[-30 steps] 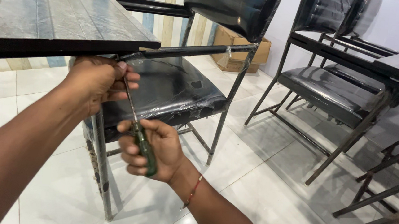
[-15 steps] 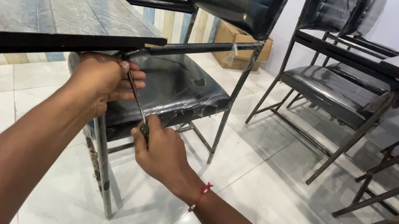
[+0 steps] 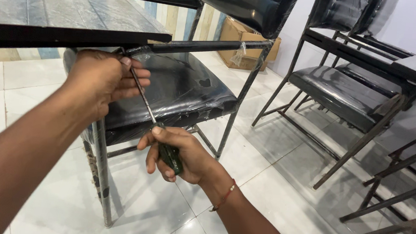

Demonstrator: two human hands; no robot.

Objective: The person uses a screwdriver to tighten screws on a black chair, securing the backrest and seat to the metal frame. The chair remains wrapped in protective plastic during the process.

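Right hand (image 3: 181,154) re-gripped since half a second ago, now closed palm-up round green-handled steel screwdriver (image 3: 169,154), tip up under dark wooden writing board (image 3: 66,34), left hand (image 3: 103,78) pinching the shaft there, so screw-driving likely mid-turn.

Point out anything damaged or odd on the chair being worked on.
The plastic wrap over the black chair seat is wrinkled, with what looks like a small tear near the middle. Otherwise nothing stands out: the right hand holds the screwdriver, the left hand steadies its tip.
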